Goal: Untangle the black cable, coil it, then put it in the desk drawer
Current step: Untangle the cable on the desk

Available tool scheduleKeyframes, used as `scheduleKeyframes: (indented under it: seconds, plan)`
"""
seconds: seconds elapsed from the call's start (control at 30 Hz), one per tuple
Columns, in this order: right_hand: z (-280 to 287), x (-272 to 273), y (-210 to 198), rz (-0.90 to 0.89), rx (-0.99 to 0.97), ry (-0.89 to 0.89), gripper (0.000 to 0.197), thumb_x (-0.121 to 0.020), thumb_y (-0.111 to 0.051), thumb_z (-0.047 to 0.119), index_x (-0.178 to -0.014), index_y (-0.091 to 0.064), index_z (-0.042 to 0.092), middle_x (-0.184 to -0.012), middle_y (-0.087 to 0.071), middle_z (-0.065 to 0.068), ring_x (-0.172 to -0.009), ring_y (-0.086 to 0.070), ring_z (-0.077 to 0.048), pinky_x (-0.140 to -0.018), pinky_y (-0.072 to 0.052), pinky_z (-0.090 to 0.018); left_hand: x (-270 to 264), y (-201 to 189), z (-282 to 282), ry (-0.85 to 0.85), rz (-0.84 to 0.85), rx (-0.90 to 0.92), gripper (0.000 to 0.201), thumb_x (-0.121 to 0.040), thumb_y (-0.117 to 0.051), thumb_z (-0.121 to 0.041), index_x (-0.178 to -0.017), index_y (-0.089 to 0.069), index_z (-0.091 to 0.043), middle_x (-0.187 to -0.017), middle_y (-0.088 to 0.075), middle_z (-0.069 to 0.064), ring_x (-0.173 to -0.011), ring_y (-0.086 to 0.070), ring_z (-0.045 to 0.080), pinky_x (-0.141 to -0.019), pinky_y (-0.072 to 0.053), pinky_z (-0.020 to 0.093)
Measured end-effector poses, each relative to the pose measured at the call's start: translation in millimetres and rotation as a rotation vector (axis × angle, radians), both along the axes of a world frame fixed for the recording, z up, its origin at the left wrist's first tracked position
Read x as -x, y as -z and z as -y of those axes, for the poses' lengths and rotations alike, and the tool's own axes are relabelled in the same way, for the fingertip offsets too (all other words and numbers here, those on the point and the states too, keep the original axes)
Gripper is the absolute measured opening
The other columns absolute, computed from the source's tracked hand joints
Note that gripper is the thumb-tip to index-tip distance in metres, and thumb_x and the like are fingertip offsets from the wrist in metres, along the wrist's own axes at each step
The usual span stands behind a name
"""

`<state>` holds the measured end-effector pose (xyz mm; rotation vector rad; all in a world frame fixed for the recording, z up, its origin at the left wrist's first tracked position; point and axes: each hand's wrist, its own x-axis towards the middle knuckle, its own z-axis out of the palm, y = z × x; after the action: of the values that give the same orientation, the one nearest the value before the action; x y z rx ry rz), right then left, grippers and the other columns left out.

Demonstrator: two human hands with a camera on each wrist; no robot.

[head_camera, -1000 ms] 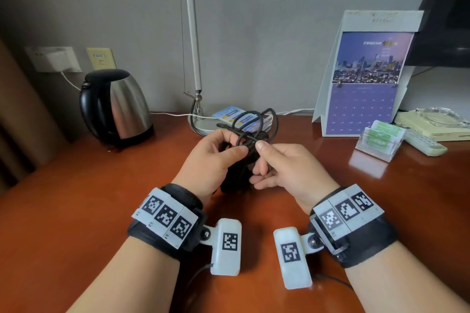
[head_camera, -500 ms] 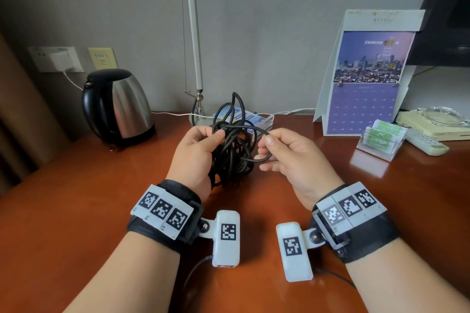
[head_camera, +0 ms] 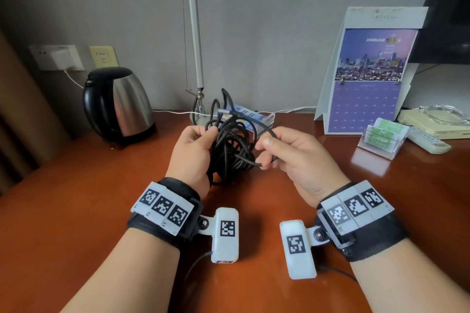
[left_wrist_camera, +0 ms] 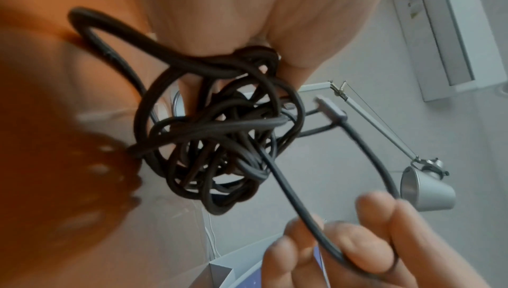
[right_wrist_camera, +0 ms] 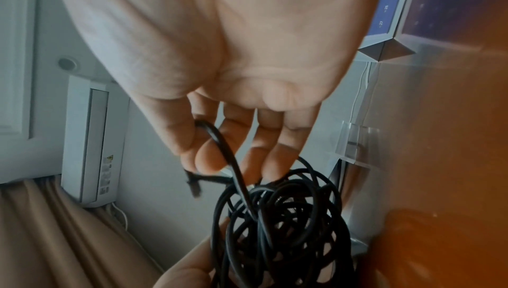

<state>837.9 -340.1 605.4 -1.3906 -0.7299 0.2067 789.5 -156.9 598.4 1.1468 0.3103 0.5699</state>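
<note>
A tangled bundle of black cable (head_camera: pixel 230 150) hangs between my two hands above the brown desk (head_camera: pixel 76 211). My left hand (head_camera: pixel 193 150) grips the bundle at its left side, thumb and fingers curled round several strands. My right hand (head_camera: pixel 287 150) pinches one strand drawn out of the bundle to the right. In the left wrist view the knot of cable (left_wrist_camera: pixel 219 140) hangs below the left palm, with a grey plug end (left_wrist_camera: pixel 329 108) sticking out. In the right wrist view the cable strand (right_wrist_camera: pixel 225 151) runs from thumb and forefinger down into the bundle. No drawer shows.
A steel kettle (head_camera: pixel 119 107) stands at back left. A lamp pole (head_camera: pixel 194 33) and a small card box (head_camera: pixel 254 117) are behind the cable. A desk calendar (head_camera: pixel 368 76), a clear holder of green packets (head_camera: pixel 384 137) and a remote (head_camera: pixel 427 142) are at right.
The hands have drawn apart. The bundle has loosened from a tight clump into hanging loops, and the right hand has pulled one strand out to the right.
</note>
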Motion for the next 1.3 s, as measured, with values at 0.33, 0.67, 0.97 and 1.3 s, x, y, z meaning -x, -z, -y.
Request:
scheduleKeyframes:
  seconds: [0.33,0.67,0.97,1.3]
  plan:
    - [2,-6,-4,-0.210,-0.205,0.144,0.024,-0.104,-0.054,0.023,-0.100,-0.074,0.011,-0.073,-0.058,-0.006,-0.063,-0.062,-0.022,-0.059,-0.055,-0.035,-3,-2,-9,0.044,0.007,0.279,0.028,-0.104,-0.056,-0.022,-0.126,-0.060,-0.004,-0.099,-0.074,0.016,-0.097,-0.072,0.037,-0.087,-0.058,0.062]
    - [4,-6,-5,-0.302,-0.242,0.172,0.021,-0.104,-0.054,0.018,-0.100,-0.068,0.003,-0.076,-0.069,-0.010,-0.083,-0.076,-0.032,-0.067,-0.061,-0.031,5,-5,1,0.354,0.003,0.270,0.037,-0.076,-0.061,-0.023,-0.111,-0.069,-0.013,-0.105,-0.070,0.008,-0.087,-0.068,0.028,-0.070,-0.060,0.040]
    - [3,-11,1,-0.357,-0.220,0.310,0.021,-0.105,-0.055,0.016,-0.100,-0.068,0.000,-0.084,-0.068,-0.017,-0.083,-0.077,-0.031,-0.070,-0.063,-0.033,-2,4,1,0.291,0.057,0.191,0.039,-0.088,-0.038,0.028,-0.107,-0.057,0.001,-0.091,-0.062,0.017,-0.073,-0.068,0.024,-0.073,-0.064,0.035]
    - [9,-25,7,-0.409,-0.220,0.391,0.024,-0.107,-0.052,0.021,-0.097,-0.068,0.007,-0.079,-0.070,-0.008,-0.078,-0.077,-0.021,-0.067,-0.061,-0.030,-2,14,2,0.361,-0.088,-0.057,0.030,-0.088,-0.061,0.016,-0.102,-0.067,-0.010,-0.094,-0.068,0.010,-0.090,-0.067,0.025,-0.088,-0.054,0.032]
